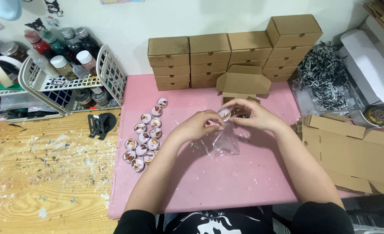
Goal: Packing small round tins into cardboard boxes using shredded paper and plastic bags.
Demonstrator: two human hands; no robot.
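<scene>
While both hands meet mid-mat, the left hand (196, 125) pinches the clear bag (225, 141) and the right hand (255, 116) grips a round badge (224, 113) at its mouth; open pink mat (226, 182) lies at six o'clock, badge cluster (145, 136) at nine.

Bright, even indoor light from above. Soft shadows under both arms on the pink mat (226, 182). Slight glare on the clear bag (226, 143). Wide-angle bending at edges. Mostly sharp, corners a bit soft.

The round badge (224, 113) between both grips is partly covered by fingertips (218, 128), its picture too small to tell. Behind the right grip (255, 116), a dark item is mostly hidden.
</scene>
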